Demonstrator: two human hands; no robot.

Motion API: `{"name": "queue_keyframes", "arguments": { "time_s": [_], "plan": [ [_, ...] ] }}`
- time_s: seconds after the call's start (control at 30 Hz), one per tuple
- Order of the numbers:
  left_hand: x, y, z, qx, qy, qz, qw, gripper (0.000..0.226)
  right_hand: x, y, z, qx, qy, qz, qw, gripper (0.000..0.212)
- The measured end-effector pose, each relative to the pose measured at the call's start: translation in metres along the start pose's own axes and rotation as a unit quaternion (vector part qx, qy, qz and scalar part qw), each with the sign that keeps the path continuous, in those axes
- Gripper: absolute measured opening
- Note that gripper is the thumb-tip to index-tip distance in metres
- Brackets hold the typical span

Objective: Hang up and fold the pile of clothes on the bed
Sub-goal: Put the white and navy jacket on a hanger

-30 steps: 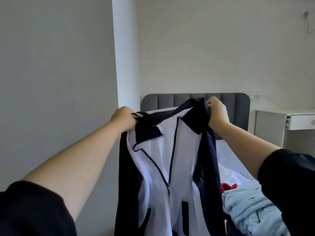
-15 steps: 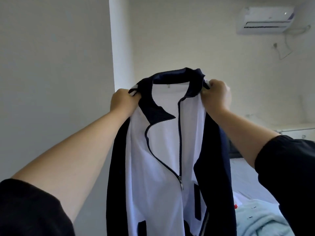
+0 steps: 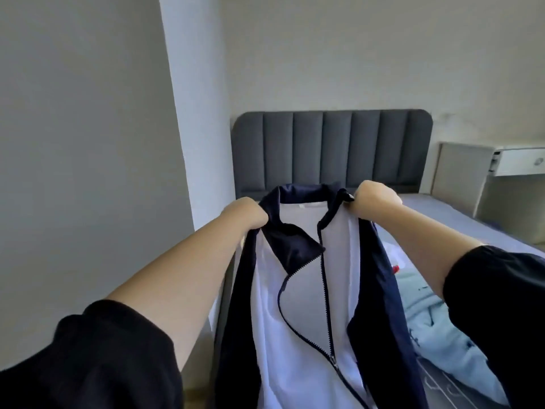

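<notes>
I hold a white and navy zip jacket (image 3: pixel 303 293) up in front of me by its shoulders. My left hand (image 3: pixel 246 215) grips the left shoulder by the navy collar. My right hand (image 3: pixel 373 199) grips the right shoulder. The zip is open at the top and the left collar flap is folded down. The jacket hangs over the bed (image 3: pixel 442 215). A light blue garment (image 3: pixel 436 329) lies on the bed at the right, with a bit of red cloth (image 3: pixel 395 268) and white cloth beside it, partly hidden by the jacket and my right arm.
A grey padded headboard (image 3: pixel 330 149) stands against the far wall. A white pillar (image 3: pixel 194 113) rises at the left of the bed. A white desk with a drawer (image 3: pixel 519 160) is at the far right.
The view has tipped back down from the upper wall to the bed. Both hands have lowered the jacket, still gripping its shoulders; the collar now sits in front of the headboard.
</notes>
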State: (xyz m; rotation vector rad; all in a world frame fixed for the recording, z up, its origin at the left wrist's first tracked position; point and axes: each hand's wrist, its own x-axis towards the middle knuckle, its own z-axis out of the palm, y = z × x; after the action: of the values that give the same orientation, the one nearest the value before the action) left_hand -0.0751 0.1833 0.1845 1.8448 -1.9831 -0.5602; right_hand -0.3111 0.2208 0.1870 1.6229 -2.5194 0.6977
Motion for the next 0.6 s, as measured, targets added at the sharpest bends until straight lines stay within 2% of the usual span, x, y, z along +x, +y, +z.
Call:
{"name": "queue_keyframes", "arguments": {
  "time_s": [0.07,0.1,0.17,0.23,0.33,0.37,0.4,0.43,0.47,0.5,0.53,0.6],
  "plan": [
    [0.02,-0.017,0.035,0.021,-0.002,-0.027,0.999,0.008,0.009,0.01,0.043,0.012,-0.064,0.017,0.998,0.03],
    [0.03,-0.024,0.051,-0.001,-0.02,-0.049,0.999,0.009,0.015,0.013,0.064,0.024,-0.105,0.038,0.994,0.033],
    [0.055,-0.032,0.077,-0.158,-0.074,-0.128,0.976,0.022,0.03,0.015,0.095,0.091,-0.163,0.098,0.977,0.037],
    [0.083,-0.03,0.087,-0.29,-0.085,-0.17,0.938,0.025,0.053,0.009,0.109,0.172,-0.136,0.125,0.968,0.033],
    [0.135,-0.018,0.092,-0.368,-0.028,-0.113,0.922,0.021,0.096,-0.011,0.115,0.2,0.036,0.034,0.978,0.017],
    [0.15,-0.014,0.094,-0.385,-0.023,-0.073,0.92,0.022,0.106,-0.019,0.117,0.214,0.05,0.002,0.975,0.012],
    [0.161,-0.012,0.099,-0.404,-0.031,-0.02,0.914,0.032,0.114,-0.026,0.124,0.23,0.029,-0.023,0.973,0.018],
    [0.17,-0.015,0.108,-0.413,-0.044,0.033,0.909,0.05,0.12,-0.03,0.136,0.242,-0.008,-0.036,0.97,0.041],
    [0.174,-0.022,0.12,-0.389,-0.046,0.068,0.917,0.069,0.121,-0.03,0.152,0.249,-0.046,-0.032,0.967,0.062],
    [0.173,-0.033,0.137,-0.343,-0.05,0.087,0.934,0.084,0.116,-0.029,0.172,0.245,-0.071,-0.023,0.967,0.072],
    [0.168,-0.047,0.156,-0.297,-0.064,0.096,0.948,0.092,0.107,-0.024,0.194,0.229,-0.09,-0.018,0.969,0.074],
    [0.155,-0.084,0.202,-0.236,-0.113,0.098,0.96,0.091,0.08,-0.006,0.245,0.153,-0.157,-0.015,0.976,0.069]
  ]
}}
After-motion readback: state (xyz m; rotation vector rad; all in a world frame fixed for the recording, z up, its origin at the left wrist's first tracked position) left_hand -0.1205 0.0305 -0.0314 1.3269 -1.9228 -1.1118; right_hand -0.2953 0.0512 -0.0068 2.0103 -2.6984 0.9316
